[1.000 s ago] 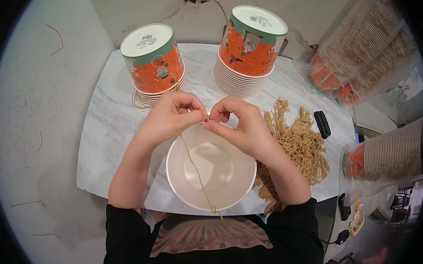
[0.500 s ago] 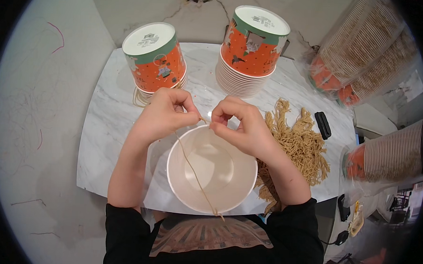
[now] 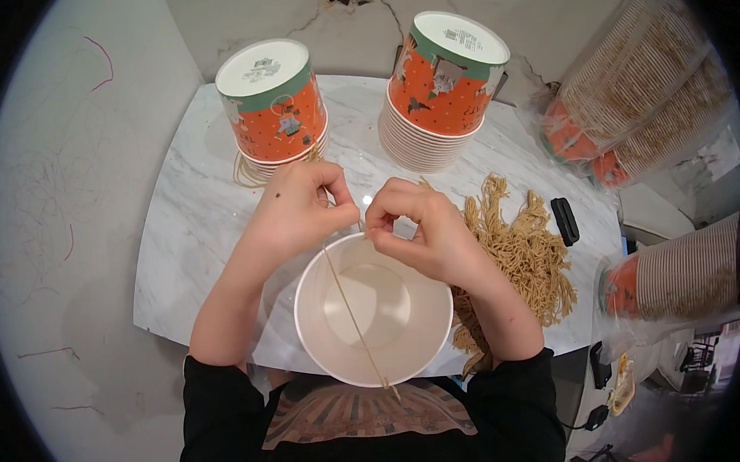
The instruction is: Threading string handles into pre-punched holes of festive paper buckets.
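Observation:
A white paper bucket (image 3: 424, 316) stands mouth up close to my body. A thin tan cord (image 3: 351, 313) runs across its mouth, fastened at the near rim with a short end sticking out. My left hand (image 3: 301, 211) is closed in a pinch on this cord, just beyond the far rim. Thumb and fingertips of my right hand (image 3: 420, 229) are pinched together at the far rim, touching it where a bit of cord shows. The exact grip of the right fingertips is partly hidden.
Upside-down stacks of orange and green paper buckets stand at the back left (image 3: 272, 119) and back centre (image 3: 442, 94). A heap of tan cords (image 3: 525, 262) lies right of my right hand, beside a black object (image 3: 564, 221). Bagged bucket stacks (image 3: 640, 86) fill the far right.
The bucket has shifted slightly toward me, and both hands have come a little nearer. The cord across the mouth has become straighter and tauter.

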Action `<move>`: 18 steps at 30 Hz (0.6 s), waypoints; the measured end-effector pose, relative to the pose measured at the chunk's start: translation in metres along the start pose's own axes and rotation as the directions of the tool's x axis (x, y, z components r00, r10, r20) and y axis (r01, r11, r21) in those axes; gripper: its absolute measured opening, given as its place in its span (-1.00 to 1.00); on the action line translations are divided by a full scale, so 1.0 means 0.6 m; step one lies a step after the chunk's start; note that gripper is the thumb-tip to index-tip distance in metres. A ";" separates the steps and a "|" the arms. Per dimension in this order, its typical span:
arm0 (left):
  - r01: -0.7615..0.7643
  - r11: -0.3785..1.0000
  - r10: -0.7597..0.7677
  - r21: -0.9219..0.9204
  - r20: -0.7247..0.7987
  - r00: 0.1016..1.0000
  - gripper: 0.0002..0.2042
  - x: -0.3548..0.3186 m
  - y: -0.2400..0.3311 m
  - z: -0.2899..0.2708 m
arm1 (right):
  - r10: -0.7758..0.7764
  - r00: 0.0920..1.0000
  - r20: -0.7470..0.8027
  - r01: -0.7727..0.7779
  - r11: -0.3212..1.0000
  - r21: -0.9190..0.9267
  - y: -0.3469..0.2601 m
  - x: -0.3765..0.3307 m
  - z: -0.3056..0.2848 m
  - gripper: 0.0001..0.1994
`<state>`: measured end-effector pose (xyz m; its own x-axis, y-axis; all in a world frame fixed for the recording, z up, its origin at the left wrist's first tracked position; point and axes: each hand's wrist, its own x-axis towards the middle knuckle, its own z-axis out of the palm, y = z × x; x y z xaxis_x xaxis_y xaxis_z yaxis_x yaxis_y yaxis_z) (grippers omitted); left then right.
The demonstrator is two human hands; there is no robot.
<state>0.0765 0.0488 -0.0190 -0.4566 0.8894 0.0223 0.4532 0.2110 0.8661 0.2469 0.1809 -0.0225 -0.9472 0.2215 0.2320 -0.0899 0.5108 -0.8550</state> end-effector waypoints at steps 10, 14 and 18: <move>-0.111 0.977 0.114 -0.183 0.005 0.993 -0.96 0.002 -0.017 0.004 | 0.372 0.923 0.101 -0.380 0.835 0.398 0.039 0.014 0.008 -0.79; -0.162 0.973 0.162 -0.165 -0.012 0.987 -0.92 0.002 -0.016 0.003 | 0.385 0.914 0.129 -0.395 0.764 0.510 0.049 0.019 0.015 -0.83; -0.046 0.991 0.056 -0.126 0.083 0.995 -0.85 -0.006 0.003 -0.011 | 0.339 0.936 0.099 -0.334 0.759 0.559 0.062 0.022 0.014 -0.91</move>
<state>0.0738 0.0432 -0.0142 -0.3654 0.9304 0.0297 0.3738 0.1174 0.9201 0.2284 0.1958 -0.0551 -0.9471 0.2980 -0.1189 0.0765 -0.1504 -0.9857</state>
